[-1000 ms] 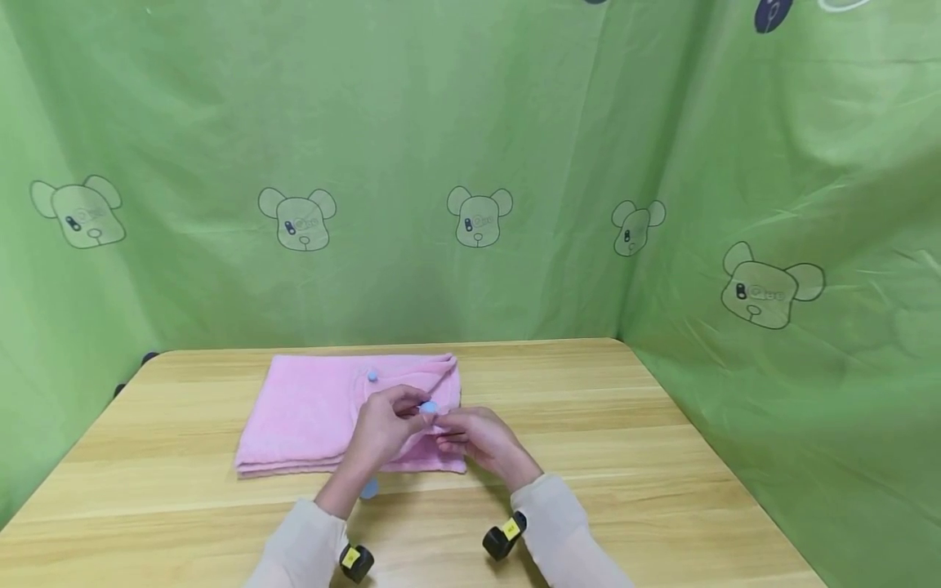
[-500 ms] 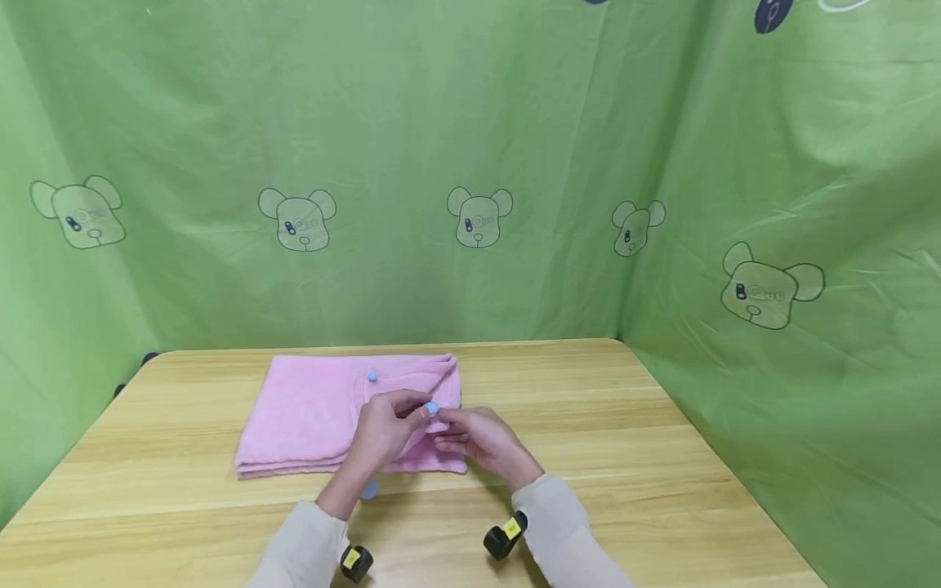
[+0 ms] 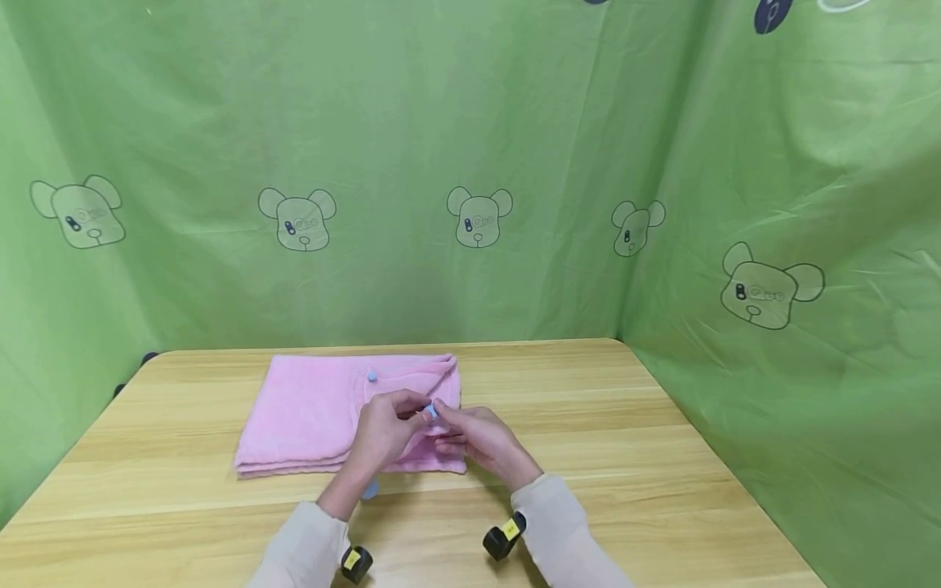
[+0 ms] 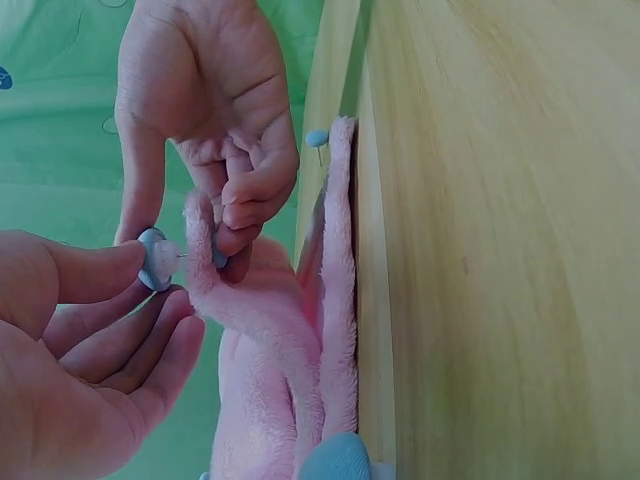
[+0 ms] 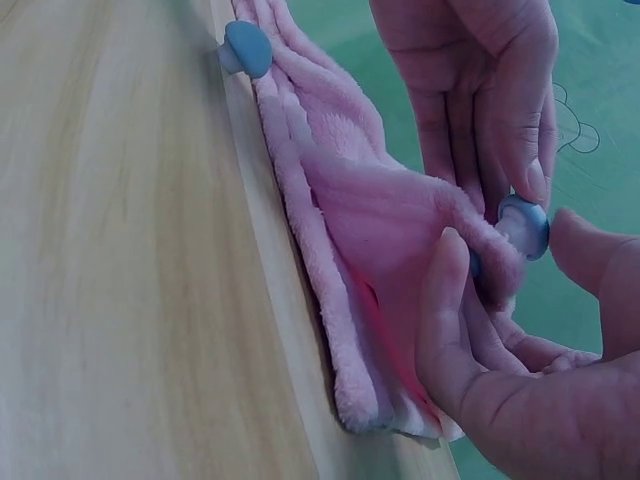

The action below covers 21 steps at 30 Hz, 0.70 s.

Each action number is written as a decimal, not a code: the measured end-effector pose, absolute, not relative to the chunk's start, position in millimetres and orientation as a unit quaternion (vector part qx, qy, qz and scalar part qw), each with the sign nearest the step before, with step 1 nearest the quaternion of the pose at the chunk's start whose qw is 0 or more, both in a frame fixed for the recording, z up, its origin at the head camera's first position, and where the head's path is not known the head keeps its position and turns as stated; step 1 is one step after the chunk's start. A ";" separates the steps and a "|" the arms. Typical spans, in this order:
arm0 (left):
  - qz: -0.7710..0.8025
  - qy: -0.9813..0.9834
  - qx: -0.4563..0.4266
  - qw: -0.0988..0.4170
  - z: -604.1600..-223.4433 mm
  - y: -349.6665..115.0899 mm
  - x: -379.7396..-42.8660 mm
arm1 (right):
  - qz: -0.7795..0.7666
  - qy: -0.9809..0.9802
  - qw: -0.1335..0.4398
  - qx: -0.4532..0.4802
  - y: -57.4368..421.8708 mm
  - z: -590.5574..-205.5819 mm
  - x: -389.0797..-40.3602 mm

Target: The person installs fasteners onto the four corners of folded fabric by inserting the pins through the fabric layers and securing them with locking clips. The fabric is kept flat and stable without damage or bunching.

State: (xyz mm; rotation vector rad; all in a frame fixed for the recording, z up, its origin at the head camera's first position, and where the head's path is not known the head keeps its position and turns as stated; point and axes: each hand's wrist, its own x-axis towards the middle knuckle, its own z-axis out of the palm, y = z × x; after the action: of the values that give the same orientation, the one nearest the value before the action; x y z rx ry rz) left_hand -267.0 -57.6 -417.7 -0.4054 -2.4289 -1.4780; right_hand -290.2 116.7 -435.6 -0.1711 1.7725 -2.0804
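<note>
A pink plush blanket (image 3: 309, 408) lies folded at the table's far side, its right front corner lifted. A blue mushroom-shaped quilt pin (image 4: 154, 258), with a pale underside and a thin needle, stands at that lifted edge. My left hand (image 3: 382, 429) pinches its blue cap between thumb and fingers. From the other side, my right hand (image 3: 481, 441) has its thumb at the cap and its fingers behind the cloth. Another blue piece (image 5: 475, 263) peeks out there, mostly hidden by cloth and fingers.
A smaller blue pin head (image 3: 372, 376) sits on the blanket's upper part, needle showing in the left wrist view. Another blue mushroom-shaped piece (image 5: 247, 50) rests by the blanket's front edge, near my left wrist. Green curtains (image 3: 397, 163) stand behind and beside the wooden table (image 3: 625, 457).
My right thumb has moved up from the cloth edge onto the blue cap. The left hand keeps its pinch with a slight shift; the blanket stays in place.
</note>
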 end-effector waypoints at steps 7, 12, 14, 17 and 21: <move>-0.493 -0.847 -0.143 0.141 -417.5 -57.1 -266.5 | -0.740 0.640 0.198 -0.058 115.6 -434.7 -290.4; -0.488 -0.851 -0.144 0.131 -417.3 -56.3 -265.4 | -0.750 0.631 0.192 -0.049 114.8 -432.3 -288.8; -0.487 -0.852 -0.146 0.124 -417.1 -55.8 -264.8 | -0.756 0.625 0.189 -0.044 114.8 -431.6 -288.1; -0.485 -0.854 -0.147 0.117 -416.6 -55.3 -264.1 | -0.762 0.619 0.189 -0.039 114.8 -430.6 -287.8; -0.476 -0.862 -0.147 0.100 -416.0 -56.1 -263.7 | -0.761 0.620 0.187 -0.039 114.0 -430.0 -288.3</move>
State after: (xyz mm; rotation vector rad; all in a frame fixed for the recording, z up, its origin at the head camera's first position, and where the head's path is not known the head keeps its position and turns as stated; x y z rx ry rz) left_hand -263.7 -56.1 -416.0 -0.4336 -2.5465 -1.4055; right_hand -288.3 114.0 -430.0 -0.1110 1.7443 -2.1426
